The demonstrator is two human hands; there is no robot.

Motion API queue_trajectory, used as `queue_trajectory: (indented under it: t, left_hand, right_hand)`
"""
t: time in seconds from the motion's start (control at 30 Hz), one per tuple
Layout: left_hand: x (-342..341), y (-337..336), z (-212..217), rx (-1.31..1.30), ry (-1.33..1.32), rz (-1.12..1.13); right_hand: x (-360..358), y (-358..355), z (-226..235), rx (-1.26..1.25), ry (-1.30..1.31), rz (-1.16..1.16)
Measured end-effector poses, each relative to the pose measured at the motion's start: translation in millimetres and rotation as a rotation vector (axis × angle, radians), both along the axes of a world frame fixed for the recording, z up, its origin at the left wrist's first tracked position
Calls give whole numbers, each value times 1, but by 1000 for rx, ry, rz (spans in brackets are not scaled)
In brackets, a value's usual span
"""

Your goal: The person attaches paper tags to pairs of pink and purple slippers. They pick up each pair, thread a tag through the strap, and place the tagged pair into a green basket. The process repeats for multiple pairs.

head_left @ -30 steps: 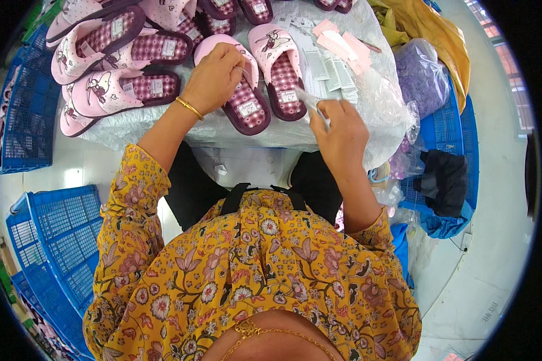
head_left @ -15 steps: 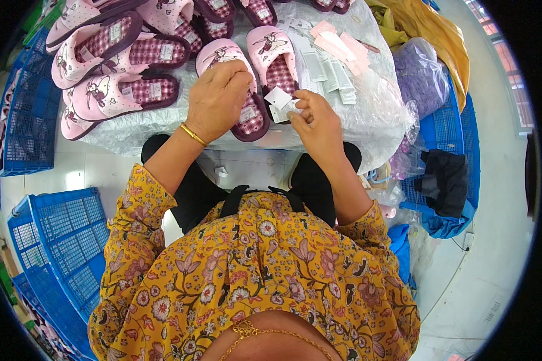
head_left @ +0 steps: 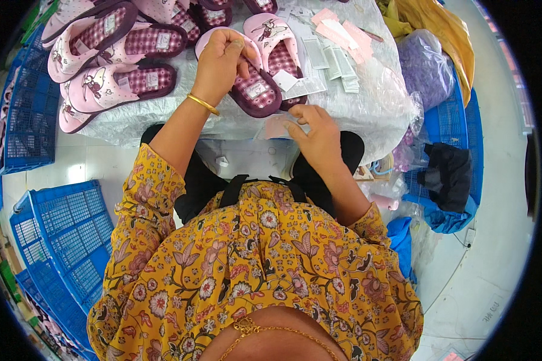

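Note:
A pair of pink slippers with maroon checked insoles lies in front of me on the plastic-covered table. Over the upper of the left slipper (head_left: pixel 256 90) is my left hand (head_left: pixel 220 63), its thumb and forefinger pressed together; whatever is between them is too small to make out. White tags (head_left: pixel 303 88) rest across the right slipper (head_left: pixel 271 36), over its opening and heel. Nearer to me, by the table's front edge, my right hand (head_left: pixel 317 133) has curled fingers, with a small pink card (head_left: pixel 276 127) at the thumb and fingertips.
More pink slippers (head_left: pixel 111 87) are heaped at the table's left and back. Loose white labels (head_left: pixel 337 63) and pink cards (head_left: pixel 343 37) lie to the right. Blue crates (head_left: pixel 66 234) stand at the left, and another crate (head_left: pixel 451 123) with a plastic-wrapped purple bundle (head_left: pixel 426 69) at the right.
My left hand has lifted slightly up and away from the slipper's opening. My right hand has left the white tags and moved nearer to me, where a pink card now shows.

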State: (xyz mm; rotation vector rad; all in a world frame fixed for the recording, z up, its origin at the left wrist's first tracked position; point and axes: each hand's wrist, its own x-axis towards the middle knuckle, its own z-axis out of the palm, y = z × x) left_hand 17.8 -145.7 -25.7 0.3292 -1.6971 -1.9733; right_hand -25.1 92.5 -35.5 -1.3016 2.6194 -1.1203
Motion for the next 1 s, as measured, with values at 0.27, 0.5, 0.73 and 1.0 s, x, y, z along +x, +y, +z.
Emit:
queue_trajectory:
  t: [0.27,0.5,0.73,1.0]
  left_hand:
    - [0,2,-11,12,8,-8]
    - [6,5,-7,32,12,4]
    - [0,5,-25,-91,-51,57]
    - [8,-1,-6,-211,-86,-52]
  right_hand:
    - [20,-9,-32,-60,176,-113]
    - [24,-20,-39,-127,422,-63]
    - [15,-24,-45,-170,566,0]
    - [1,-6,7,-239,512,8]
